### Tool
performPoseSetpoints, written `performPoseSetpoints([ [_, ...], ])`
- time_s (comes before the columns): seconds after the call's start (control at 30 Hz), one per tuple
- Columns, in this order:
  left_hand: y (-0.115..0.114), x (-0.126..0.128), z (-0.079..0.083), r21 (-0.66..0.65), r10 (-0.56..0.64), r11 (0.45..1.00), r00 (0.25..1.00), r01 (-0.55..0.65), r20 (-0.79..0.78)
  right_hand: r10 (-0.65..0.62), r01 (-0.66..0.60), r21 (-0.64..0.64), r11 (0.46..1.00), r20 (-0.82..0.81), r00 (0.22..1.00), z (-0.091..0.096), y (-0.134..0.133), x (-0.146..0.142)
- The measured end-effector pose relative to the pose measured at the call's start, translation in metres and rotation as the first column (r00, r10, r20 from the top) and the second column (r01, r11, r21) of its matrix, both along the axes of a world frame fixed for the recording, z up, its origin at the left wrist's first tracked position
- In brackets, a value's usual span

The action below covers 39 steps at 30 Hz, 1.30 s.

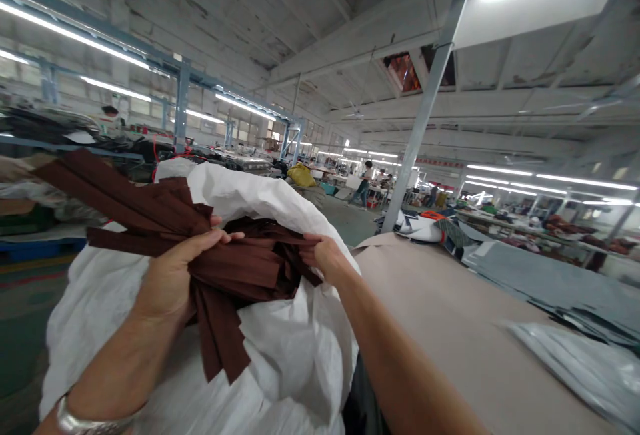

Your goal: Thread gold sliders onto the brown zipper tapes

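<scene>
A large white woven sack [280,368] stands in front of me with its mouth spread wide. Brown fabric strips [235,272] fill the opening and spill over its near edge. My left hand [175,268] is closed around a bunch of these strips, whose long ends fan out to the upper left. At the right of the sack's mouth, my right hand [325,258] pinches the end of a brown strip that stretches across from the bunch. Deeper strips inside the sack are in shadow.
Right of the sack is a table [425,315] with a beige surface. Grey fabric sheets [545,282] and a clear plastic bag [585,362] lie on it. A metal post [420,122] rises behind it. Farther off, a person [366,185] is near worktables, and a yellow sack [301,175] rests beyond mine.
</scene>
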<state>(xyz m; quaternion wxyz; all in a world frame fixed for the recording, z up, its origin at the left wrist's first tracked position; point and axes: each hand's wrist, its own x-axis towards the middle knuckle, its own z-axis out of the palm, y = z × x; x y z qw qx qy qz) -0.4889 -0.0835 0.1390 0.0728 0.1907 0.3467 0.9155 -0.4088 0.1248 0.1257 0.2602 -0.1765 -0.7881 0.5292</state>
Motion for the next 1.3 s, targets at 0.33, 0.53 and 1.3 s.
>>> performPoseSetpoints([
  [0.33, -0.026, -0.014, 0.004, -0.006, -0.147, 0.989, 0.986, 0.147, -0.074, 0.518, -0.528, 0.176, 0.831, 0.102, 0.849, 0.037, -0.044, 0.0],
  [0.53, -0.027, -0.032, 0.019, 0.084, -0.08, 0.993, 0.995, 0.085, -0.064, 0.758, -0.751, -0.109, 0.651, 0.034, 0.652, 0.041, -0.066, -0.003],
  [1.3, -0.036, -0.045, 0.024, 0.227, 0.039, 0.971, 0.986, -0.075, 0.162, 0.537, -0.481, -0.241, 0.843, 0.33, 0.776, 0.023, -0.091, 0.018],
])
